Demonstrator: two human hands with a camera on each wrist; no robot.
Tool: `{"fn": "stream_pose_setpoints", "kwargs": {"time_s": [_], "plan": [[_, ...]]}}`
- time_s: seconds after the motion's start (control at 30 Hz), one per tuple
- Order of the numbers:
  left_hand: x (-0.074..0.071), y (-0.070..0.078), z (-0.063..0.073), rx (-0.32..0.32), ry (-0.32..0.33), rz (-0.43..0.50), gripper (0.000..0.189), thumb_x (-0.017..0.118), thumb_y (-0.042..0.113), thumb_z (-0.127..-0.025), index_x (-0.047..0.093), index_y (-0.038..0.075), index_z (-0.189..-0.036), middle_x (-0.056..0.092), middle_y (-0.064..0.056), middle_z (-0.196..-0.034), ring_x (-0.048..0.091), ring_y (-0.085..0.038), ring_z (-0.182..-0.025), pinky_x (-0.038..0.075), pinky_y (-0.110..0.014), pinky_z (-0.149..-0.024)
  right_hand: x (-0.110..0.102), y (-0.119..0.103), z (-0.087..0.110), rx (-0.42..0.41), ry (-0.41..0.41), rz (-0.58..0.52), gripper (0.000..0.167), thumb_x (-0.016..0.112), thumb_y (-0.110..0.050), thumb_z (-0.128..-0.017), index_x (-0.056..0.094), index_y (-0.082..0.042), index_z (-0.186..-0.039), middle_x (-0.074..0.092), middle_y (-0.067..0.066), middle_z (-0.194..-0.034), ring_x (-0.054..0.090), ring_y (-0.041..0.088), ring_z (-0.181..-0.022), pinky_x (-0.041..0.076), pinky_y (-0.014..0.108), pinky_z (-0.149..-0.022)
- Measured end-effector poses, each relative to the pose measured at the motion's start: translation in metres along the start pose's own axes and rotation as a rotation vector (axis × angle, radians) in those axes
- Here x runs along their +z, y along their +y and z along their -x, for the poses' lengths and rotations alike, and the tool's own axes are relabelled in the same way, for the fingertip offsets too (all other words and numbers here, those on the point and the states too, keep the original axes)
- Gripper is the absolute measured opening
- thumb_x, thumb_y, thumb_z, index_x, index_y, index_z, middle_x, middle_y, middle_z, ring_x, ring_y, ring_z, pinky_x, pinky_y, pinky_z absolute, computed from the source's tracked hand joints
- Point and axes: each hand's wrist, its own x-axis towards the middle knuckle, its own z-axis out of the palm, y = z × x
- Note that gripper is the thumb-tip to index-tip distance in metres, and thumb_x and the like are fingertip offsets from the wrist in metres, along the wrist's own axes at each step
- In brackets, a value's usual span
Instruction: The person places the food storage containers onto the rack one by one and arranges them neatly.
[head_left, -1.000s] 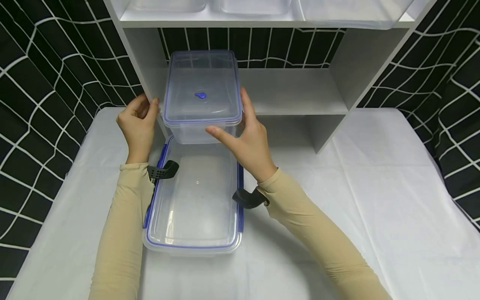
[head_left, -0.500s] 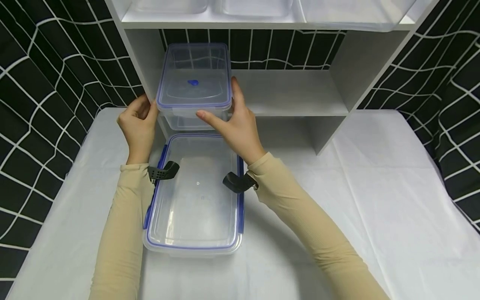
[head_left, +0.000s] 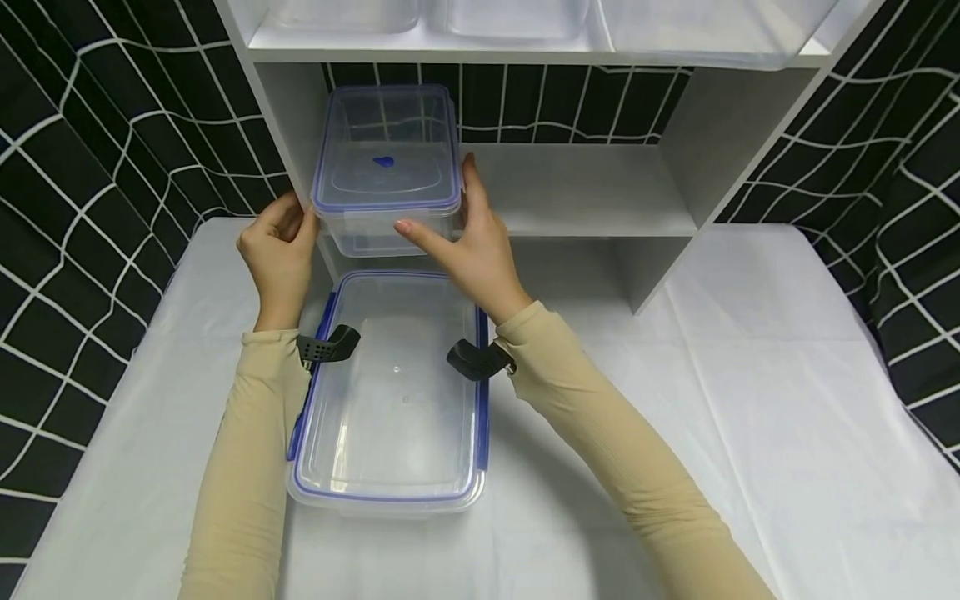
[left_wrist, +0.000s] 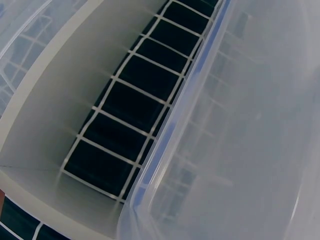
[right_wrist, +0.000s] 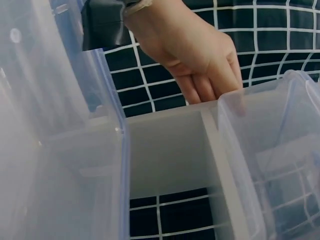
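Note:
A clear lidded food container with a blue-edged lid and a blue valve stands at the left end of the white shelf unit's middle shelf. My right hand lies at its front right corner, thumb across the front and straight fingers along the right side. With thumb and curled fingers my left hand grips the front edge of the shelf unit's left side panel, also seen in the right wrist view. A larger clear container with blue side clips lies below, between my forearms.
On the upper shelf sit more clear containers, with a translucent bin at the right. A white cloth covers the table. Black netted-pattern fabric hangs around the sides.
The lidded container has moved back and to the left, further onto the middle shelf, with my right hand following it. The left hand keeps its grip on the side panel.

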Motion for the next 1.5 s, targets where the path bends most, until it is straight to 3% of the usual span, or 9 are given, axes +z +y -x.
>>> {"fn": "stream_pose_setpoints", "kwargs": {"time_s": [0.17, 0.3, 0.4, 0.47, 0.77, 1.03, 1.2, 1.37, 1.5], "plan": [[0.000, -0.001, 0.000, -0.014, 0.001, -0.012, 0.021, 0.066, -0.002, -0.084, 0.067, -0.013, -0.102, 0.067, -0.023, -0.101, 0.067, -0.016, -0.092, 0.054, -0.024, -0.083, -0.005, 0.007, 0.011, -0.090, 0.067, -0.014, 0.086, 0.075, -0.026, -0.082, 0.025, -0.003, -0.148, 0.033, 0.009, -0.150, 0.040, 0.013, -0.131, 0.037, 0.020, -0.104], [-0.001, -0.002, 0.000, -0.024, 0.006, -0.011, 0.020, 0.066, -0.002, -0.084, 0.067, -0.013, -0.102, 0.067, -0.023, -0.101, 0.067, -0.015, -0.092, 0.054, -0.024, -0.083, -0.014, 0.013, 0.027, -0.215, 0.148, -0.030, 0.062, 0.071, -0.014, -0.085, 0.043, 0.006, -0.136, 0.050, 0.018, -0.136, 0.051, 0.022, -0.121, 0.045, 0.027, -0.098], [-0.001, -0.002, 0.000, -0.029, 0.005, -0.013, 0.020, 0.066, -0.001, -0.084, 0.068, -0.012, -0.101, 0.068, -0.021, -0.101, 0.067, -0.015, -0.092, 0.054, -0.024, -0.082, -0.022, 0.022, 0.041, -0.238, 0.174, -0.042, 0.046, 0.069, -0.008, -0.086, 0.053, 0.009, -0.126, 0.058, 0.020, -0.122, 0.058, 0.026, -0.108, 0.050, 0.029, -0.091], [-0.001, -0.002, 0.000, -0.032, 0.002, -0.016, 0.021, 0.066, 0.000, -0.085, 0.068, -0.012, -0.102, 0.068, -0.021, -0.101, 0.067, -0.015, -0.092, 0.054, -0.024, -0.082, -0.029, 0.028, 0.052, -0.210, 0.161, -0.053, 0.039, 0.068, -0.006, -0.086, 0.056, 0.008, -0.120, 0.061, 0.019, -0.115, 0.060, 0.026, -0.101, 0.051, 0.029, -0.087], [-0.002, 0.000, 0.000, -0.021, 0.003, -0.025, 0.021, 0.067, 0.001, -0.085, 0.068, -0.011, -0.102, 0.068, -0.020, -0.100, 0.068, -0.015, -0.092, 0.054, -0.024, -0.083, -0.051, 0.059, 0.100, 0.082, 0.035, -0.117, 0.024, 0.065, -0.006, -0.089, 0.062, 0.004, -0.111, 0.065, 0.016, -0.105, 0.061, 0.015, -0.090, 0.053, 0.023, -0.080], [-0.001, 0.003, 0.001, -0.029, 0.001, -0.023, 0.021, 0.068, 0.003, -0.085, 0.069, -0.010, -0.102, 0.069, -0.019, -0.100, 0.068, -0.013, -0.091, 0.054, -0.023, -0.082, -0.049, 0.073, 0.129, 0.158, -0.045, -0.145, 0.019, 0.063, -0.004, -0.090, 0.063, 0.005, -0.107, 0.066, 0.018, -0.097, 0.063, 0.019, -0.085, 0.055, 0.024, -0.078], [-0.002, 0.003, 0.001, -0.035, 0.008, -0.026, 0.020, 0.068, 0.004, -0.085, 0.069, -0.009, -0.100, 0.069, -0.017, -0.099, 0.068, -0.013, -0.091, 0.055, -0.023, -0.081, -0.041, 0.079, 0.140, 0.266, -0.152, -0.299, 0.023, 0.060, -0.001, -0.090, 0.059, 0.013, -0.108, 0.063, 0.025, -0.096, 0.065, 0.030, -0.084, 0.057, 0.037, -0.077], [-0.001, 0.002, 0.000, -0.030, 0.009, -0.022, 0.020, 0.068, 0.003, -0.085, 0.069, -0.010, -0.101, 0.069, -0.019, -0.099, 0.068, -0.013, -0.091, 0.054, -0.024, -0.082, -0.035, 0.082, 0.147, 0.362, -0.232, -0.371, 0.022, 0.061, -0.008, -0.090, 0.060, 0.011, -0.103, 0.066, 0.016, -0.086, 0.065, 0.027, -0.076, 0.057, 0.034, -0.070], [0.000, 0.002, 0.000, -0.037, 0.015, -0.027, 0.019, 0.067, 0.002, -0.085, 0.069, -0.010, -0.100, 0.069, -0.019, -0.099, 0.068, -0.012, -0.090, 0.055, -0.023, -0.081, -0.032, 0.084, 0.151, 0.370, -0.276, -0.359, 0.021, 0.062, -0.011, -0.091, 0.061, 0.009, -0.098, 0.064, 0.012, -0.078, 0.064, 0.026, -0.069, 0.057, 0.033, -0.065]]}}
